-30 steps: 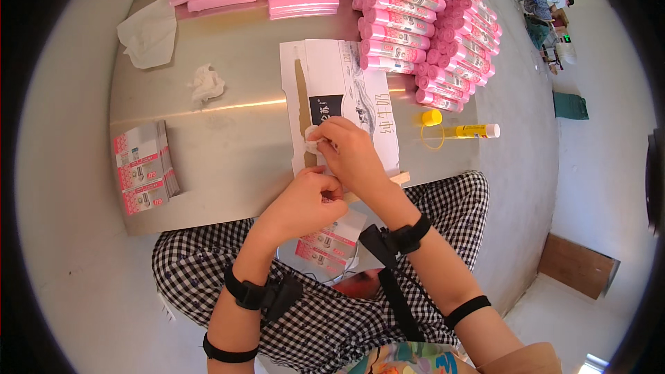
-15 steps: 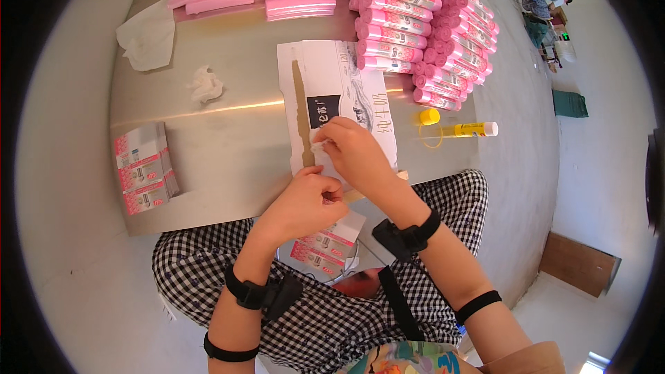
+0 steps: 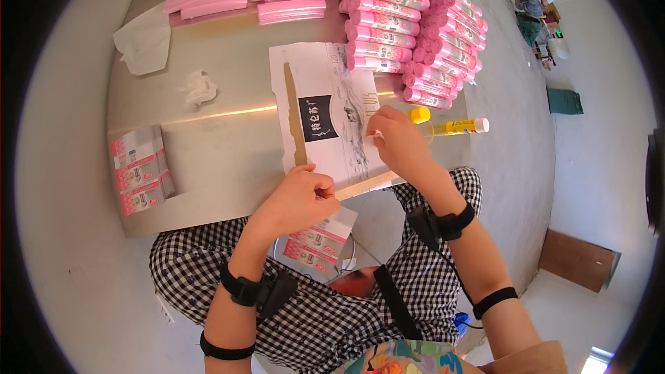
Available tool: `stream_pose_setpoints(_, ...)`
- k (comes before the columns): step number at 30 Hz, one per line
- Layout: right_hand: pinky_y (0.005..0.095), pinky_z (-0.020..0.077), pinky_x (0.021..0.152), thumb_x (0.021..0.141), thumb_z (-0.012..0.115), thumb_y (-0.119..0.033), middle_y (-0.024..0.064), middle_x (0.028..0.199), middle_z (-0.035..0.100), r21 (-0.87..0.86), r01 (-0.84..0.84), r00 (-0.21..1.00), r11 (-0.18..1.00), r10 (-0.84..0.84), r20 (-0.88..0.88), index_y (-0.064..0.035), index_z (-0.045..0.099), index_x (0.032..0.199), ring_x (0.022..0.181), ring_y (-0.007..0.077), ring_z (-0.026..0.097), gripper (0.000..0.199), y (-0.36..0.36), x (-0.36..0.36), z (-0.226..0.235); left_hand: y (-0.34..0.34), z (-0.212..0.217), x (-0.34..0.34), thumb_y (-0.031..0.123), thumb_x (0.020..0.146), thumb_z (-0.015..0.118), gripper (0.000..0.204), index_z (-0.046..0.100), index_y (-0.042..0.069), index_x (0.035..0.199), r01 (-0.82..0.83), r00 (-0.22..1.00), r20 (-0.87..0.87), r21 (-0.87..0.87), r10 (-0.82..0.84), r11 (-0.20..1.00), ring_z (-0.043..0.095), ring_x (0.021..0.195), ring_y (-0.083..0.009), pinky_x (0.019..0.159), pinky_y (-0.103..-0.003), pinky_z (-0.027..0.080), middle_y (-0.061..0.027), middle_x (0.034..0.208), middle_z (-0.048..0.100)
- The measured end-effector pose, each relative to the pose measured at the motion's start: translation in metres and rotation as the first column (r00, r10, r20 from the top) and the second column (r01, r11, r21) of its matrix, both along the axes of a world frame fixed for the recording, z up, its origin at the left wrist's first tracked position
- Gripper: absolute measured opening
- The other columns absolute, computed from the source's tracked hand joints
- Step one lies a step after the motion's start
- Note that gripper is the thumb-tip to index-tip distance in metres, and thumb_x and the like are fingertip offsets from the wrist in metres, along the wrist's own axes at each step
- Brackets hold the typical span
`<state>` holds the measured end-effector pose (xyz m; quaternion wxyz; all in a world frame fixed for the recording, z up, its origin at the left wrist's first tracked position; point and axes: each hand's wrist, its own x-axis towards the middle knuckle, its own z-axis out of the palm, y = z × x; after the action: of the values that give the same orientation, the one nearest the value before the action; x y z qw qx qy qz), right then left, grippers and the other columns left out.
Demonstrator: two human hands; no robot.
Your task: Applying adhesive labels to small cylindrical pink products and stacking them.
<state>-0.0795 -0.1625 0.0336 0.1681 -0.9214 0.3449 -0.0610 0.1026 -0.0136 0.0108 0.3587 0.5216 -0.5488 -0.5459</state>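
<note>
The tabletop (image 3: 228,138) lies ahead of both sets of fingers, pale and sunlit. Far beyond the fingertips, a big stack of pink rolls (image 3: 415,34) fills its far right, each roll lying lengthwise, piled in rows, probably so they keep from rolling off. Directly under and between the fingers lies the flattened cardboard sheet (image 3: 332,118), printed side up with a dark square, its long axis running away from the person and its near edge overhanging the tabletop edge; it seems placed as a work mat. A brown strip (image 3: 294,121) runs along that same axis just ahead of the left fingers.

Well left of the left fingers sit small pink-and-white boxes (image 3: 142,170), stacked flat. More of them rest on the lap, just below the left fingers (image 3: 315,239).

The left hand (image 3: 294,201) is curled closed at the sheet's near edge, seemingly pressing it down; whether it grips anything I cannot tell. The right hand (image 3: 398,142) rests on the sheet's right side, fingers narrowed, pinching a small white scrap (image 3: 377,137). Just right of those fingers lies a yellow glue bottle (image 3: 460,126), on its side, pointing rightward, beside a yellow cap (image 3: 419,115).
</note>
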Motion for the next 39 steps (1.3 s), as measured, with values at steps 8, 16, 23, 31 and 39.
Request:
stream_pose_setpoints(8, 0.0304, 0.0464, 0.067, 0.079, 0.064, 0.0, 0.0063, 0.085, 0.063, 0.633, 0.11, 0.98, 0.766, -0.189, 0.058, -0.0026, 0.059, 0.09, 0.077, 0.0187, 0.061, 0.013, 0.015, 0.047, 0.015, -0.001, 0.001, 0.0, 0.013, 0.075, 0.056, 0.016, 0.05, 0.003, 0.064, 0.033, 0.999, -0.026, 0.005, -0.032, 0.999, 0.043, 0.053, -0.0214, 0.114, -0.042, 0.027, -0.004, 0.054, 0.043)
stream_pose_setpoints(16, 0.0395, 0.0508, 0.072, 0.079, 0.062, -0.001, 0.0105, 0.095, 0.06, 0.038, -0.093, 0.989, 0.995, 0.088, 0.123, -0.0036, 0.064, 0.089, 0.084, 0.0293, 0.06, 0.01, 0.033, 0.043, -0.013, 0.003, -0.008, -0.004, 0.013, 0.074, 0.055, 0.015, 0.052, 0.003, 0.064, -0.008, 1.0, -0.03, -0.032, 0.007, 0.999, 0.047, 0.055, -0.0224, 0.113, -0.04, 0.029, -0.0056, 0.054, 0.045)
stream_pose_setpoints(23, 0.0366, 0.0509, 0.072, 0.078, 0.059, 0.004, 0.0094, 0.094, 0.06, 0.056, -0.184, 0.964, 0.981, 0.169, 0.204, -0.0018, 0.062, 0.093, 0.088, 0.029, 0.059, 0.017, 0.036, 0.048, -0.016, 0.003, -0.007, -0.006, 0.013, 0.073, 0.055, 0.016, 0.05, 0.002, 0.062, -0.038, 0.998, -0.051, -0.037, 0.036, 0.999, 0.047, 0.055, -0.0238, 0.112, -0.04, 0.03, -0.0065, 0.054, 0.045)
stream_pose_setpoints(31, 0.0357, 0.0504, 0.067, 0.067, 0.058, 0.003, 0.007, 0.087, 0.057, -0.139, -0.361, 0.931, 0.922, 0.366, 0.015, -0.0029, 0.062, 0.091, 0.086, 0.0262, 0.057, 0.025, 0.018, 0.054, -0.011, 0.004, -0.006, -0.003, 0.012, 0.072, 0.056, 0.017, 0.049, 0.002, 0.061, -0.048, 0.999, -0.019, -0.061, 0.047, 0.997, 0.044, 0.052, -0.0239, 0.111, -0.04, 0.031, -0.0069, 0.052, 0.043)
stream_pose_setpoints(39, 0.0336, 0.0508, 0.067, 0.068, 0.06, -0.005, 0.0057, 0.084, 0.053, -0.178, -0.468, 0.882, 0.866, 0.47, -0.029, -0.0034, 0.061, 0.086, 0.083, 0.0224, 0.056, 0.018, 0.022, 0.073, -0.008, 0.003, -0.008, -0.008, 0.011, 0.073, 0.056, 0.016, 0.049, 0.002, 0.061, -0.066, 0.996, -0.072, -0.05, 0.062, 0.997, 0.041, 0.049, -0.0229, 0.111, -0.039, 0.031, -0.0059, 0.051, 0.041)
